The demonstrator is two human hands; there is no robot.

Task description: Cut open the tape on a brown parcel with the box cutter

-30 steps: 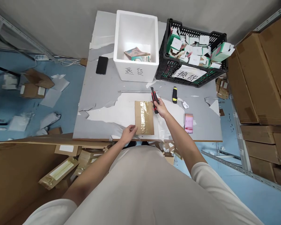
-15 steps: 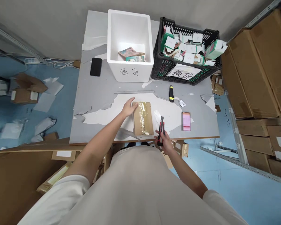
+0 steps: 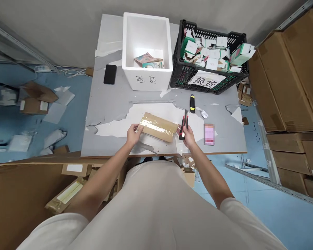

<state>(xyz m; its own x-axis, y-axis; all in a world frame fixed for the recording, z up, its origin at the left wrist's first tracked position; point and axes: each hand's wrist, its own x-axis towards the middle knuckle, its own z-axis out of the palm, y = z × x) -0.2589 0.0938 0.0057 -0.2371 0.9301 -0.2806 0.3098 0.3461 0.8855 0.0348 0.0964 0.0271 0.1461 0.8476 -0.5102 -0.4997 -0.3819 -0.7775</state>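
Observation:
A taped cardboard box [image 3: 158, 127] lies slantwise over the bare white patch of the table, glossy tape running along its top. At its left end my left hand [image 3: 134, 134] is closed on the edge, thumb on the near corner. My right hand [image 3: 188, 136] grips a red-and-black utility knife [image 3: 184, 125], its tip pointing away from me. Some fingers of that hand reach the box's right end; how firmly they press there I cannot tell. Beyond the right hand lie a yellow-and-black cutter [image 3: 192, 103] and a phone with a pink screen [image 3: 209, 134].
A white foam bin [image 3: 147, 79] with a few packets stands at the back. Beside it is a black crate [image 3: 181, 74] full of small opened boxes. A black phone [image 3: 110, 74] lies at left, crumpled foil [image 3: 204, 114] at right. Large cartons [image 3: 271, 83] stack up on the right.
The cardboard box has turned from lengthwise to crosswise. My left hand has moved from its far corner to its left end, and my right hand has come forward with the knife.

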